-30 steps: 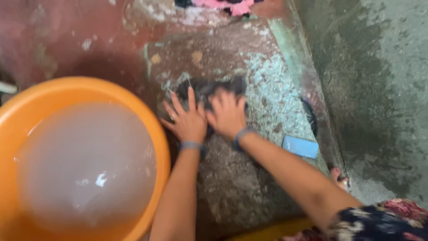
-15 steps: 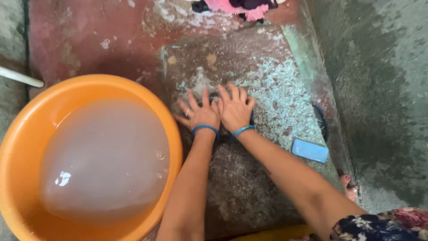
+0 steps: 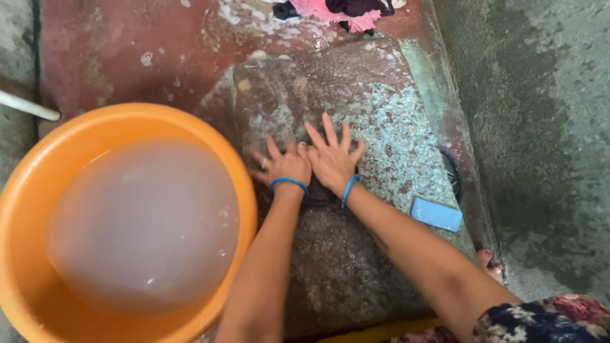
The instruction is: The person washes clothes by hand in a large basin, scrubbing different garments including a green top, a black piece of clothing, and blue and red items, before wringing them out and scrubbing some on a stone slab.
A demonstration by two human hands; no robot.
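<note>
- A dark wet cloth (image 3: 318, 194) lies bunched on the worn washing slab (image 3: 381, 127), almost wholly covered by the 2 hands; only a dark sliver shows below the wrists.
- The left hand (image 3: 286, 165) presses down on the cloth with its fingers loosely curled, not gripping; a blue bangle sits at the wrist.
- The right hand (image 3: 332, 159) lies just beside it, touching it, palm flat on the cloth and fingers fanned wide.
- Judging by the thin suds on the slab, scrubbing seems under way (rinsing looks not yet done).
- A blue soap bar (image 3: 436, 214) rests on the slab near the right forearm, untouched.
- The orange basin (image 3: 244, 190) of cloudy water stands just left of the left arm.
- Pink and dark garments (image 3: 337, 9) lie at the top edge, cut off.
- Hard to tell: the cloth's kind and size, and a dark round thing at the slab's right edge.
</note>
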